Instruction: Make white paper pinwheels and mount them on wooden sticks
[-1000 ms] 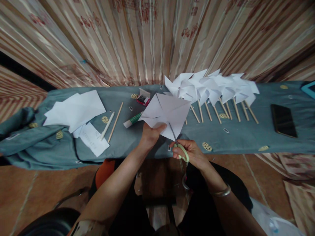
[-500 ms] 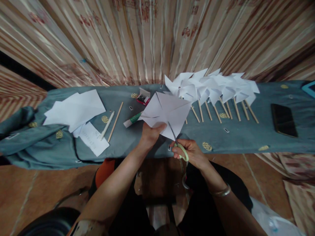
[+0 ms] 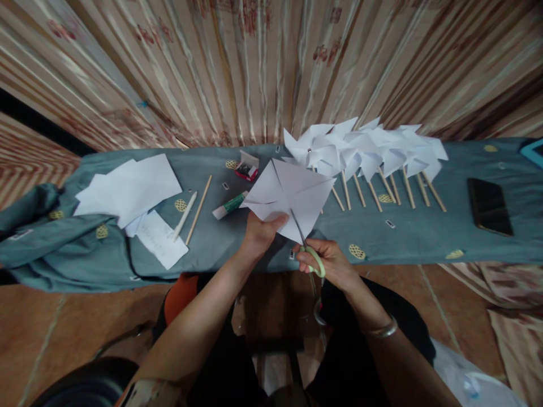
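Pinched by its near edge, a square white sheet of paper is held over the table by my left hand, thumb on top. Slits run from its corners toward the middle. My right hand grips a pair of scissors with pale green handles. Their blades lie in the sheet's near corner, along a slit pointing at the centre. Left of the sheet, a green and white tube and a small open red box with dark contents lie on the cloth.
Several white paper pinwheels on wooden sticks lie at the back right. A black phone is farther right. On the left are white sheets, a small written paper, a white pen and a wooden stick on the grey-green cloth.
The paper's right side has spread slightly to the right, and the slit at the near corner looks a little wider. Both hands stay almost in place.
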Demonstrator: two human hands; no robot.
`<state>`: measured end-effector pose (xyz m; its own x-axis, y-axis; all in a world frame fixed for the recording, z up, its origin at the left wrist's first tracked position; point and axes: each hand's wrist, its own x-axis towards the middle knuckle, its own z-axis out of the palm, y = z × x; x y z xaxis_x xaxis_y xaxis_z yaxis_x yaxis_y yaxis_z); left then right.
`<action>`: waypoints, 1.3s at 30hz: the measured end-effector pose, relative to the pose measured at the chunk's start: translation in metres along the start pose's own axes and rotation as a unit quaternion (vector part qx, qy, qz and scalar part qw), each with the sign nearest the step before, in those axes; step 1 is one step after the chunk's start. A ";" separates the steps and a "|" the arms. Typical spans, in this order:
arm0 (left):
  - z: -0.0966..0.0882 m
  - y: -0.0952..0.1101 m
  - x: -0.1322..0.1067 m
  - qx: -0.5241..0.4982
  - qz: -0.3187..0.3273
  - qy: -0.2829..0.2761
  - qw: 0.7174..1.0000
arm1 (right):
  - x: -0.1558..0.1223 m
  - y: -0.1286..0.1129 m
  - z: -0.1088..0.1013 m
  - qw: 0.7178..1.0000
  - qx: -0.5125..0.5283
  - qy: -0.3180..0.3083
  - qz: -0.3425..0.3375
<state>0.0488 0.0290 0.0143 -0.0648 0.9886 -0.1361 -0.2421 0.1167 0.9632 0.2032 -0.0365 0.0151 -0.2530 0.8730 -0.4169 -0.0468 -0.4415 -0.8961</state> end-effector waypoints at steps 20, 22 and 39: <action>0.002 0.000 -0.002 -0.005 0.002 -0.015 1.000 | 0.000 -0.001 0.001 1.000 0.006 0.009 0.001; 0.001 -0.001 -0.002 -0.001 -0.005 -0.017 1.000 | 0.000 -0.002 0.002 1.000 0.012 0.011 0.000; 0.001 -0.006 -0.004 -0.006 -0.013 -0.023 1.000 | 0.002 -0.002 0.003 0.999 0.030 0.020 0.002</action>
<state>0.0518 0.0247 0.0095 -0.0142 0.9886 -0.1497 -0.2543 0.1413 0.9567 0.1999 -0.0342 0.0168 -0.2153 0.8780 -0.4276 -0.1030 -0.4558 -0.8841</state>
